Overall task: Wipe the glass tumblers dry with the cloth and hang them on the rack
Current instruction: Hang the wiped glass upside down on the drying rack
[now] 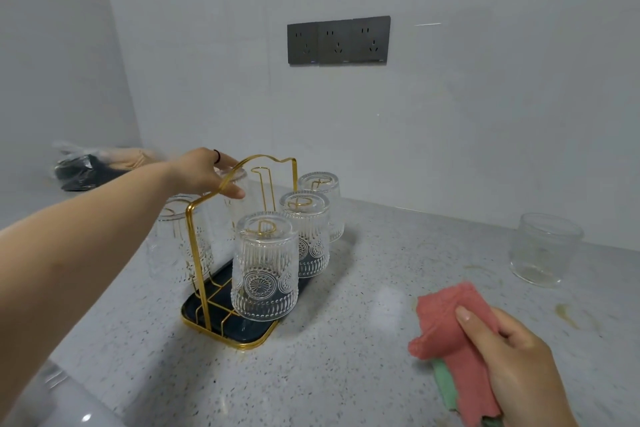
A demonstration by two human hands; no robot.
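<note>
At the gold wire rack (204, 291), left fingers (232, 191) clamp a glass tumbler (242, 177); right fingers (471, 319) pinch fuzzy cloth (446, 308).

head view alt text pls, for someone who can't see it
A left hand holds an upturned glass tumbler at a gold wire rack where four others hang upside down. The right hand grips a pink cloth over the speckled counter; one upright tumbler stands far right.
</note>
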